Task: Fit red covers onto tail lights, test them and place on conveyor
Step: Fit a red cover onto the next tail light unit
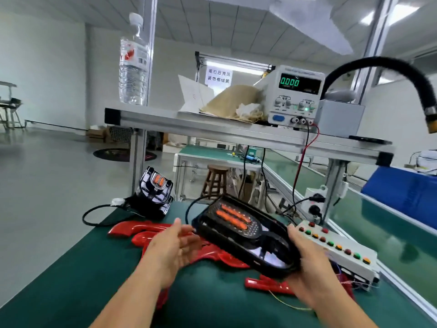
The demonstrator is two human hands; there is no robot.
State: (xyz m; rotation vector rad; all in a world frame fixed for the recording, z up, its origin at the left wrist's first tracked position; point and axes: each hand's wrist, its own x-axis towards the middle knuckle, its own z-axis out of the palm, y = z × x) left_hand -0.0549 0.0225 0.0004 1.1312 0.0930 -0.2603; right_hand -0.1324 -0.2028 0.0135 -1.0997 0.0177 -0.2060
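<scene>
Black glossy plastic tail light (pixel 246 235) with orange strips sits tilted above the green counter (pixel 71 280), gripped at its near end by the right hand (pixel 307 263) fingers. Left hand (pixel 172 247) fingers spread wide beside it, over glossy red covers (pixel 146 233).

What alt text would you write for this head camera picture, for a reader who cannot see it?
A person's right hand holds a glossy black tail light with orange strips above a green work mat, while the open left hand reaches toward it. Shiny red plastic covers lie beneath, and a white power supply reading 0.000 sits on the shelf above.
</scene>
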